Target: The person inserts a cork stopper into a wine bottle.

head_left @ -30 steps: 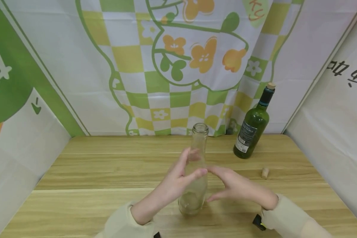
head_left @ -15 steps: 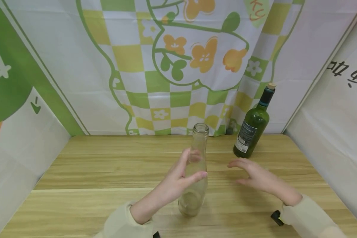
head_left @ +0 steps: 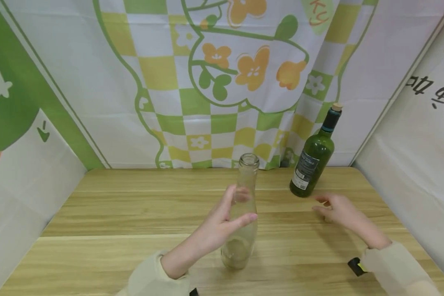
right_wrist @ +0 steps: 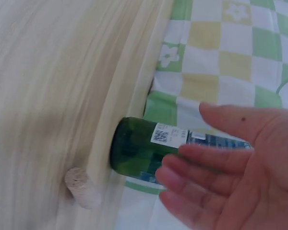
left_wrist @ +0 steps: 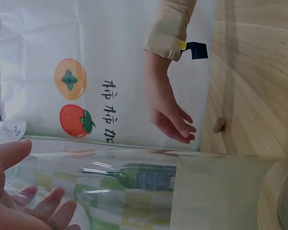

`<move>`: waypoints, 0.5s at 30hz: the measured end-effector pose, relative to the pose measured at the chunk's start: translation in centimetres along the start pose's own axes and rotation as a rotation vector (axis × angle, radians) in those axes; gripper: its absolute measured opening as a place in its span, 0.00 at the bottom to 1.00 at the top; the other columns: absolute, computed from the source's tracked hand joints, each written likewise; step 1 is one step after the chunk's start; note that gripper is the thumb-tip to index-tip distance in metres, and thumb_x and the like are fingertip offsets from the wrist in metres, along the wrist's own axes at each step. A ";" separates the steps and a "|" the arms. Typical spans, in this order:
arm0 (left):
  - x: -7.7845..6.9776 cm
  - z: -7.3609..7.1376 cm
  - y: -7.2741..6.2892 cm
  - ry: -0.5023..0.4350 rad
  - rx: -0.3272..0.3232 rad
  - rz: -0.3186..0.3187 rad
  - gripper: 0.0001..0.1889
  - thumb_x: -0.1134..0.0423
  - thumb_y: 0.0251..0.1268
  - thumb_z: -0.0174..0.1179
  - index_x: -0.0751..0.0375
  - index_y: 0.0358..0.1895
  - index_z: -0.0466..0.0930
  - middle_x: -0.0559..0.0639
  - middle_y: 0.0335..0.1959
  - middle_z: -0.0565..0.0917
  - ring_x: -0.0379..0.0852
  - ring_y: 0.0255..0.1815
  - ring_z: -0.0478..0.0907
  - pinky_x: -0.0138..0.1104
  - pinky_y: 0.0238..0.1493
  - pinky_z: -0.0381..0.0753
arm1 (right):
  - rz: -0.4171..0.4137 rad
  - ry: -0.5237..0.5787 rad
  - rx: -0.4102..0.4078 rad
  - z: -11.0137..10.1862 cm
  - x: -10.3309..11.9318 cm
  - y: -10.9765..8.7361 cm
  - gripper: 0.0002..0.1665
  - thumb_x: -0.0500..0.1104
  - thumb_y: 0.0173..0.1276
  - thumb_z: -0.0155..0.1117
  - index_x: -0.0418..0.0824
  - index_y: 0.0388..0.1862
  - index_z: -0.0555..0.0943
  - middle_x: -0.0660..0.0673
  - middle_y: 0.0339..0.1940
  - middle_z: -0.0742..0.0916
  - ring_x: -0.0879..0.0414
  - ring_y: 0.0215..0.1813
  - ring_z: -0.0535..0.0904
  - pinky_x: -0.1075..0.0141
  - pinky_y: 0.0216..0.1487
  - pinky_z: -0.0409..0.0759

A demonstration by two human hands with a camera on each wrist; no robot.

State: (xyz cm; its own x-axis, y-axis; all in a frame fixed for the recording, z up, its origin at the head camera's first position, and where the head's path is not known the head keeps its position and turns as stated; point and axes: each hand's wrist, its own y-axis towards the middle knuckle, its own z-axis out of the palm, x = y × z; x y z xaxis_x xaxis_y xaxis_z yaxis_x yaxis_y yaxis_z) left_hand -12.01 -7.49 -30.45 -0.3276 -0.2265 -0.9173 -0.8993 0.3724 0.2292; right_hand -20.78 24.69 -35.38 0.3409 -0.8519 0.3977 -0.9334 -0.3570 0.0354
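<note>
A clear glass bottle [head_left: 240, 242] stands upright and uncorked on the table. My left hand [head_left: 221, 218] holds it round the middle, thumb in front and fingers behind the glass. In the left wrist view the fingers show through the clear glass [left_wrist: 134, 191]. My right hand [head_left: 340, 211] hovers over a small loose cork [head_left: 327, 219], fingers loosely bent, nothing between them. The right wrist view shows the cork [right_wrist: 82, 188] lying on the wood, apart from the fingers. Behind that hand stands a green wine bottle [head_left: 312, 158], dark-labelled, a cork in its neck.
The wooden table [head_left: 133, 213] reaches back to a checked, flowered curtain [head_left: 222, 123]. White printed cloth walls [head_left: 422, 164] close off both sides. The green bottle is near the table's back right edge.
My right hand has left the clear bottle's side and moved right, over the loose cork. The left hand keeps its hold on the clear bottle, which has stayed in place.
</note>
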 end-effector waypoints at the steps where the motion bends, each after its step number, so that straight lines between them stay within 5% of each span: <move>1: 0.0 0.0 0.0 0.001 0.001 -0.001 0.24 0.59 0.62 0.57 0.56 0.59 0.60 0.53 0.56 0.72 0.49 0.59 0.66 0.55 0.57 0.62 | 0.039 0.002 0.012 0.0 -0.2 0.0 0.25 0.45 0.63 0.60 0.22 0.46 0.75 0.28 0.41 0.81 0.40 0.40 0.79 0.51 0.40 0.77; 15: -0.2 -0.1 -0.1 0.013 0.008 -0.004 0.25 0.58 0.62 0.57 0.56 0.60 0.59 0.53 0.56 0.71 0.49 0.59 0.66 0.54 0.60 0.60 | 0.344 -0.017 0.122 -0.1 -2.1 0.6 0.36 0.53 0.65 0.55 0.16 0.47 0.69 0.20 0.46 0.75 0.29 0.46 0.73 0.45 0.45 0.73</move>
State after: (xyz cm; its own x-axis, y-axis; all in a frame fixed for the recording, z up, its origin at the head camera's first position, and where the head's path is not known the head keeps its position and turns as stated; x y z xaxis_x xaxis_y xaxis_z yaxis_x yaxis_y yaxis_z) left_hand -11.89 -7.55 -30.27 -0.3277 -0.2396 -0.9139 -0.8982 0.3789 0.2228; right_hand -22.03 26.30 -36.10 0.0117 -0.9359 0.3521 -0.9740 -0.0903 -0.2076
